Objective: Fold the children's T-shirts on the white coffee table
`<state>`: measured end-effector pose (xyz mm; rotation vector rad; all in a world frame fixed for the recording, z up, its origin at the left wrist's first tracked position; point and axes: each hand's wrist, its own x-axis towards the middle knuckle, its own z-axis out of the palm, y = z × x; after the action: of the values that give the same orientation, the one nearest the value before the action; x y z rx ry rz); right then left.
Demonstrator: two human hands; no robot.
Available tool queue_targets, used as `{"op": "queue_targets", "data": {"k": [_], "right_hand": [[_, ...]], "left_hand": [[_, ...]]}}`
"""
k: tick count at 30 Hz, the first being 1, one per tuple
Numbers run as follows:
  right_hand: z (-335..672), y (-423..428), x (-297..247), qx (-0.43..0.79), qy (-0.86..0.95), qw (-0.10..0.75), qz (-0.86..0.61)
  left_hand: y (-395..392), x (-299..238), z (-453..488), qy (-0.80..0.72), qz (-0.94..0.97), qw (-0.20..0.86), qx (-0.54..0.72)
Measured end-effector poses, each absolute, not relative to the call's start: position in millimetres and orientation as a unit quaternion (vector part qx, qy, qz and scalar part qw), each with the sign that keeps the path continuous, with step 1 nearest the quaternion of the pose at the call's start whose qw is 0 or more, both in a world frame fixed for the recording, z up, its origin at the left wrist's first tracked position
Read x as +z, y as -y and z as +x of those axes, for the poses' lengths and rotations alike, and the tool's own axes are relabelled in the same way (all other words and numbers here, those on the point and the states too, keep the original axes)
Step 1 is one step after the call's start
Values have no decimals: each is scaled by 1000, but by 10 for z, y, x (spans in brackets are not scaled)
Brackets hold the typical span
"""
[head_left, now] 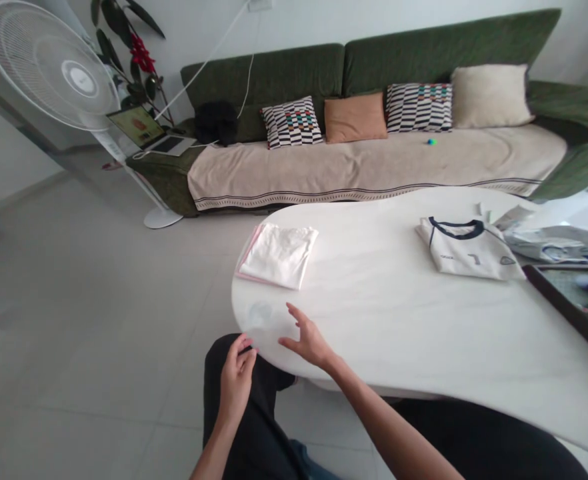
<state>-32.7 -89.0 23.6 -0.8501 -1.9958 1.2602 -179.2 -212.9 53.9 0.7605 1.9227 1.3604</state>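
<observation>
1. On the far left, a big white standing fan (49,67) is on the floor. An open laptop (149,130) sits just behind it, on the end of the long green sofa (294,73).
2. Your left hand (237,377) is at the near edge of the white oval tabletop (399,313). Its fingers are bent and the tips are close together. You cannot tell if they pinch anything.
3. Just past that hand, a faint see-through round patch (261,315) lies on the tabletop by the edge. It is too faint to tell what it is.
4. Your right hand (309,341) is just to the right of the patch. It is open, with the fingers apart, and it holds nothing. It is low over the tabletop, but you cannot tell if it touches.
5. Farther back, a folded white cloth (280,255) lies flat, with a pink edge showing under it.
6. Well to the right lies a folded white shirt with a dark blue collar (469,250).
7. Just beside the shirt are crinkly see-through wrappers (554,243). A dark-framed tray (569,307) is at the right edge.
</observation>
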Motion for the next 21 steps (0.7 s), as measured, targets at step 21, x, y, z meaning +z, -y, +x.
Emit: {"op": "queue_targets", "data": {"k": [21], "right_hand": [[-792, 865, 427, 573, 654, 339, -360]], "left_hand": [[1715, 384, -2117, -720, 370, 285, 513]]}}
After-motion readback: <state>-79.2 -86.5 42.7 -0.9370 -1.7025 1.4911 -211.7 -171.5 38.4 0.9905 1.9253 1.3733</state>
